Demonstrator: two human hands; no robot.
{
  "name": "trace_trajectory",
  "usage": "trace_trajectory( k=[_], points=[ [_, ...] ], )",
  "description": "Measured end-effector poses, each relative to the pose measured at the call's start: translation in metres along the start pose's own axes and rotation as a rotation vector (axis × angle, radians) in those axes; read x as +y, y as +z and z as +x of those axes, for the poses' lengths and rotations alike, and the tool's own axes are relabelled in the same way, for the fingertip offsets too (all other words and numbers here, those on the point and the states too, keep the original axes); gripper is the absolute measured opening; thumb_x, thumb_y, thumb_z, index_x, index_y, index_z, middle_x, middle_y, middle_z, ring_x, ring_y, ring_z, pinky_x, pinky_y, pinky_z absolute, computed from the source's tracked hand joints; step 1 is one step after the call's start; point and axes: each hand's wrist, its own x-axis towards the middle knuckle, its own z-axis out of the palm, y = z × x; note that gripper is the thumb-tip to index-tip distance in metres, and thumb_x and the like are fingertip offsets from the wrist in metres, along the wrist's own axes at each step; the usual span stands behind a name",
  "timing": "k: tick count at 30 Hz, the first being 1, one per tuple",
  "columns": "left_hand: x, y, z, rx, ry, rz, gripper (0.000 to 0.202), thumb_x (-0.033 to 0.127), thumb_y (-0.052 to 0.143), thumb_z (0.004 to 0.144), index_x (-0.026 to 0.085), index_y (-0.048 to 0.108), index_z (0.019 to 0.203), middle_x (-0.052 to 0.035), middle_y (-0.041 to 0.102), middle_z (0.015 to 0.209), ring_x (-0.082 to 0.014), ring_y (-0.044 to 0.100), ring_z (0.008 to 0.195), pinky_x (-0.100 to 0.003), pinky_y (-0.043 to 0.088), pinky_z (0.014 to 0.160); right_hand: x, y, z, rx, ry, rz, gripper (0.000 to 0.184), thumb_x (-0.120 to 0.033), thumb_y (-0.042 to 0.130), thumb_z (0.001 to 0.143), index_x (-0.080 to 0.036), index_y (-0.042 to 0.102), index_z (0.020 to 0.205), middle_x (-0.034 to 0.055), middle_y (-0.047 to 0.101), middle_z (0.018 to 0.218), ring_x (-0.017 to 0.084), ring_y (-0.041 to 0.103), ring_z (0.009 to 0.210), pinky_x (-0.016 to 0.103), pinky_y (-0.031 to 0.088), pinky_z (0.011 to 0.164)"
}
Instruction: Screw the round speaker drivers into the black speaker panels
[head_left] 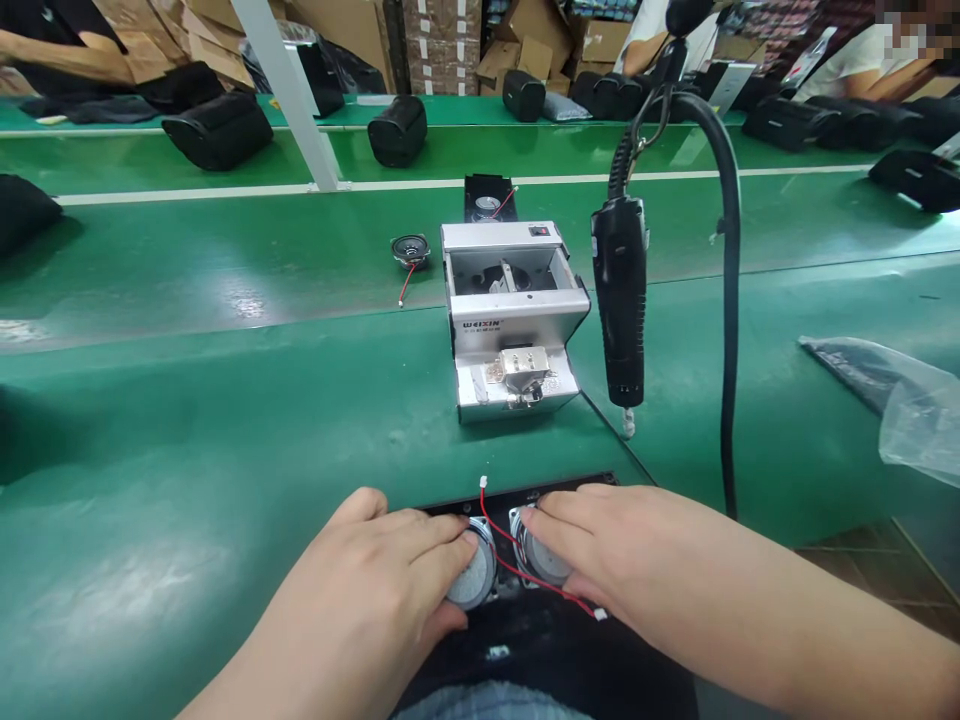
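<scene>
Resting on 2 speaker drivers, seated side by side in a black panel, are the left hand and right hand, fingers laid flat and not closed around anything. Red lead wires are left loose; an electric screwdriver is hung untouched beside a WEIXIN screw feeder.

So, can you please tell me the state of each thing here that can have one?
left hand, flat on the left speaker
right hand, flat on the right speaker
left speaker, on the panel, under the fingers
right speaker, on the panel, red wire across it
black panel, lying flat
loose speaker, lying alone, red wire trailing
screw feeder, hopper uncovered
screwdriver, hanging tip-down, not held
plastic bag, crumpled, not held
</scene>
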Motion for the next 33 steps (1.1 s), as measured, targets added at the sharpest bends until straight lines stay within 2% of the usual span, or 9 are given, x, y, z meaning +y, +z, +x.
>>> trace_trajectory(
  k=[4,12,18,21,26,30,31,33],
  points=[
    [-0.001,0.0,0.0,-0.021,-0.006,-0.003,0.019,0.01,0.063,0.099,0.023,0.075,0.107,0.0011,0.086,0.108,-0.0204,0.08,0.089,-0.037,0.039,0.072,-0.001,0.001,-0.001,0.038,-0.011,-0.021,0.056,-0.015,0.085,0.087,-0.013,0.068,0.141,0.0107,0.08,0.124,0.031,0.079,0.102,0.046,0.07,0.079],
    [-0.002,-0.002,-0.001,0.041,0.009,-0.035,0.021,0.012,0.065,0.098,0.023,0.076,0.111,0.0027,0.086,0.11,-0.0189,0.08,0.087,-0.037,0.04,0.072,0.003,-0.003,-0.001,-0.054,0.003,0.017,0.058,-0.022,0.084,0.093,-0.017,0.063,0.146,0.0068,0.077,0.122,0.029,0.077,0.1,0.05,0.07,0.088],
    [-0.001,-0.001,-0.003,0.078,0.021,-0.041,0.025,0.015,0.07,0.098,0.025,0.074,0.119,0.0061,0.085,0.116,-0.0162,0.081,0.092,-0.036,0.044,0.078,0.003,0.002,-0.003,0.031,-0.036,-0.001,0.062,-0.023,0.088,0.089,-0.016,0.062,0.145,0.0089,0.078,0.122,0.027,0.076,0.106,0.044,0.066,0.091],
    [-0.001,-0.002,-0.003,0.096,0.031,-0.039,0.024,0.016,0.069,0.1,0.026,0.074,0.121,0.0061,0.085,0.118,-0.0156,0.081,0.093,-0.036,0.045,0.08,0.004,0.003,-0.005,-0.004,-0.072,-0.039,0.065,-0.023,0.086,0.09,-0.015,0.06,0.149,0.0098,0.078,0.125,0.029,0.076,0.107,0.046,0.067,0.091],
    [-0.003,-0.002,0.0,0.091,0.04,-0.048,0.021,0.018,0.067,0.104,0.026,0.075,0.122,0.0027,0.086,0.117,-0.0165,0.081,0.091,-0.035,0.047,0.079,0.007,0.002,-0.004,-0.071,-0.106,-0.076,0.059,-0.024,0.079,0.097,-0.012,0.057,0.151,0.0098,0.076,0.13,0.03,0.075,0.107,0.05,0.069,0.091],
    [-0.009,-0.001,-0.008,0.12,0.067,-0.078,0.021,0.021,0.067,0.105,0.027,0.072,0.125,0.0005,0.085,0.119,-0.0167,0.08,0.094,-0.031,0.051,0.081,0.007,0.001,-0.003,-0.055,-0.1,-0.046,0.05,-0.024,0.071,0.103,-0.011,0.058,0.149,0.0102,0.075,0.13,0.029,0.074,0.107,0.049,0.068,0.089],
    [-0.011,0.001,-0.013,0.139,0.061,-0.085,0.024,0.027,0.068,0.105,0.028,0.071,0.129,-0.0022,0.083,0.124,-0.0192,0.079,0.1,-0.031,0.054,0.084,0.007,-0.001,-0.004,-0.046,-0.095,-0.045,0.049,-0.024,0.07,0.103,-0.01,0.057,0.149,0.0105,0.075,0.129,0.03,0.073,0.107,0.049,0.067,0.089],
    [-0.015,0.006,-0.023,0.167,0.014,-0.048,0.049,0.046,0.071,0.102,0.027,0.063,0.147,-0.0111,0.075,0.141,-0.0289,0.074,0.12,-0.038,0.058,0.096,0.007,-0.008,-0.007,-0.038,-0.08,-0.036,0.049,-0.035,0.072,0.104,-0.012,0.059,0.146,0.0094,0.076,0.125,0.03,0.073,0.106,0.049,0.067,0.088]
  ],
)
